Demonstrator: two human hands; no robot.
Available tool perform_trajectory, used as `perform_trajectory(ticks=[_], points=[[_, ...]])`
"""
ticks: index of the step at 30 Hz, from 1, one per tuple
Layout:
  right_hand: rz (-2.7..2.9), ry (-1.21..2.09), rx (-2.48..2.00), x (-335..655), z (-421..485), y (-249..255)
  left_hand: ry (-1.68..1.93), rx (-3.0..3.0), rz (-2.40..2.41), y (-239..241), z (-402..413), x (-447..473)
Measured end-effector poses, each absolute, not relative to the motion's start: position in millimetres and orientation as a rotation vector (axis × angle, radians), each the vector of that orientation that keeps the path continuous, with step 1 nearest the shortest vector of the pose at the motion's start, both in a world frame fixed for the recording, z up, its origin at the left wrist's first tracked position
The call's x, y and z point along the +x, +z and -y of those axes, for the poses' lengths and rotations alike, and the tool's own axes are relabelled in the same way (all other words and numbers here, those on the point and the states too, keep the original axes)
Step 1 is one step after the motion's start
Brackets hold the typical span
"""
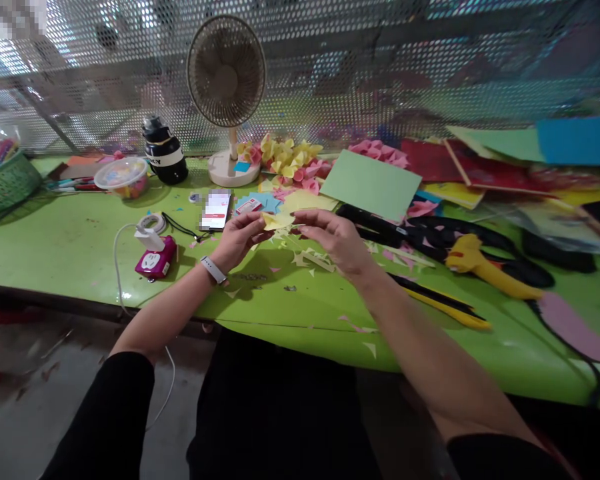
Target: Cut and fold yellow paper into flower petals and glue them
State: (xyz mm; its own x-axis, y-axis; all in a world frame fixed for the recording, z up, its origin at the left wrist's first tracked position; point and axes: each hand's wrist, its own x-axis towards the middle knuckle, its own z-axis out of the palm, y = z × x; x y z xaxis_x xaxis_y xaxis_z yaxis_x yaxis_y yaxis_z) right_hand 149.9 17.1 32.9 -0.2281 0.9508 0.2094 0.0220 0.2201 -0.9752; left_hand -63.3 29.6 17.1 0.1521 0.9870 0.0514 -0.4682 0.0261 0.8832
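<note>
Between my two hands, above the green table (275, 313), is a small piece of yellow paper (279, 221). My left hand (243, 235) pinches its left end with thumb and fingers; a pale watch is on that wrist. At the paper's right side, my right hand (333, 239) has thumb and fingertips brought close together, and whether they grip the edge is hard to make out. Below the hands lie pale paper scraps (316, 260). Just behind, yellow folded paper pieces (290, 157) are heaped with pink ones (377, 153).
A fan (227, 80) and a black bottle (165, 153) stand at the back. A phone (216, 208) and a purple plug adapter (156, 259) lie left. Right are a green sheet (373, 183), a yellow glue gun (490, 267), a yellow-black cutter (445, 303) and coloured card.
</note>
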Motion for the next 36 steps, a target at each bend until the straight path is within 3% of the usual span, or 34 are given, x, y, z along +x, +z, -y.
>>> perform_trajectory(ticks=[22, 36], points=[[1.322, 1.455, -0.828, 142.4, -16.2, 24.9, 1.240, 0.981, -0.751, 9.9, -31.8, -63.2], [1.398, 1.361, -0.972, 143.1, -20.0, 22.8, 1.295, 1.296, -0.840, 6.8, -34.7, -65.4]])
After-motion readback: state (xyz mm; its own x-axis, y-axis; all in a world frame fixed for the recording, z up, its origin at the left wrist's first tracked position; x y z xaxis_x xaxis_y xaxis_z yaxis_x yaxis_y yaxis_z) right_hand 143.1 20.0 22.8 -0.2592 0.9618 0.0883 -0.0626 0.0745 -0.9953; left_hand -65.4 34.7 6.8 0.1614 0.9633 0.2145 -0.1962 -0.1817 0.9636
